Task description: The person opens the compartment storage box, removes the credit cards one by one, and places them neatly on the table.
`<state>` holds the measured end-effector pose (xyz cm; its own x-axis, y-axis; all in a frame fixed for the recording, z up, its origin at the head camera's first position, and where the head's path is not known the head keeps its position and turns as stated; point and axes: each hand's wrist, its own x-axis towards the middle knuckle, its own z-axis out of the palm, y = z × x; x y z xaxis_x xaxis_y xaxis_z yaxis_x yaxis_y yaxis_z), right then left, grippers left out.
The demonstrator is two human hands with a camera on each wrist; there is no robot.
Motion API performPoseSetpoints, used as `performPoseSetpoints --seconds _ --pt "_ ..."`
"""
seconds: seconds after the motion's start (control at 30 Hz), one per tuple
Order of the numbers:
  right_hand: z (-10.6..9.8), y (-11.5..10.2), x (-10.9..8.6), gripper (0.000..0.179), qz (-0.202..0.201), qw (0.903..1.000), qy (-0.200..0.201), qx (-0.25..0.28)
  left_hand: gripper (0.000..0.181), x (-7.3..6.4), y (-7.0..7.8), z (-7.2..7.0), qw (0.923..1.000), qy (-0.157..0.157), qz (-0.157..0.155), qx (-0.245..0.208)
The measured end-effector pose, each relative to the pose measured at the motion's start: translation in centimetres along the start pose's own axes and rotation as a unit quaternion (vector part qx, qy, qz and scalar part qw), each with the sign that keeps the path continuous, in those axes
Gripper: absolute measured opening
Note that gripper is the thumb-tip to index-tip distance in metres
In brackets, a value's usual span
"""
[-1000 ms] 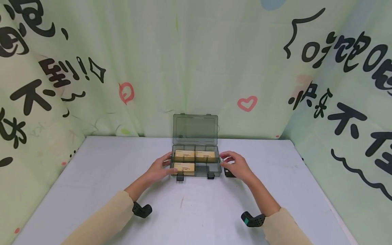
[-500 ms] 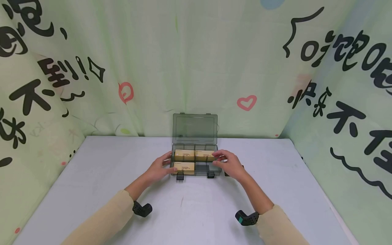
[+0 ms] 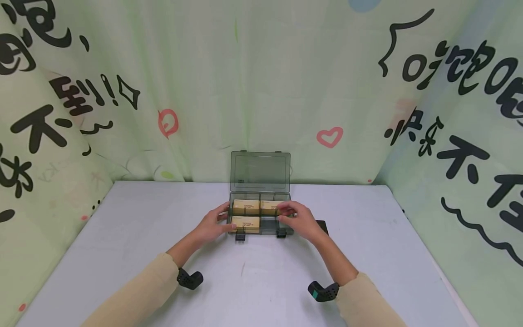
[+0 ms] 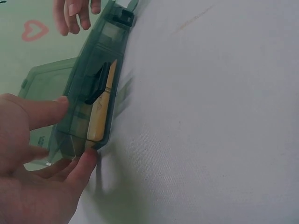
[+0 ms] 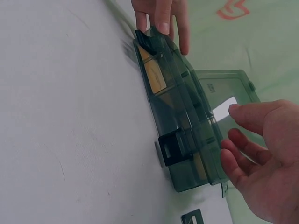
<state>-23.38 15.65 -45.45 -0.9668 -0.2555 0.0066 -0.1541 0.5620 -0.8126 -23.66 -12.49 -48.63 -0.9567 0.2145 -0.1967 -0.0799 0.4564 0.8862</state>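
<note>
A dark translucent plastic compartment box (image 3: pixel 268 223) stands with its lid (image 3: pixel 260 171) raised at the back. Inside lie small yellow cartons: one at back left (image 3: pixel 246 205), one at back right (image 3: pixel 268 206), one at front left (image 3: pixel 245 223). My left hand (image 3: pixel 213 223) holds the box's left end, thumb at the front corner and fingers along the side. Over the box's right end hovers my right hand (image 3: pixel 300 221), thumb and fingers apart; the right wrist view shows nothing between them. This hand partly hides the back right carton.
A black object (image 3: pixel 323 225) lies on the table just right of the box, partly behind my right hand. The white table (image 3: pixel 163 213) ends at a printed curtain (image 3: pixel 196 91) behind the box. Two latches (image 3: pixel 240 235) hang at the box's front.
My right hand has moved left, from beside the box's right edge to over its right compartments, uncovering more of the black object. My left hand has stayed on the box.
</note>
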Motion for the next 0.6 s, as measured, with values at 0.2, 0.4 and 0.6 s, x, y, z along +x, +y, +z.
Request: performPoseSetpoints --seconds 0.2,0.4,0.6 --pt "0.6 -0.2 0.3 0.034 0.002 1.0 -0.009 0.002 0.08 -0.1 0.2 0.0 1.0 0.0 -0.005 0.002" --pt "1.1 -0.2 0.5 0.033 -0.009 0.9998 -0.019 0.005 0.08 0.0 0.1 0.0 0.9999 0.003 -0.011 -0.003" --pt "1.5 -0.3 0.8 0.032 -0.012 0.9996 -0.023 0.009 0.08 0.0 0.1 0.0 1.0 0.001 -0.009 0.0"
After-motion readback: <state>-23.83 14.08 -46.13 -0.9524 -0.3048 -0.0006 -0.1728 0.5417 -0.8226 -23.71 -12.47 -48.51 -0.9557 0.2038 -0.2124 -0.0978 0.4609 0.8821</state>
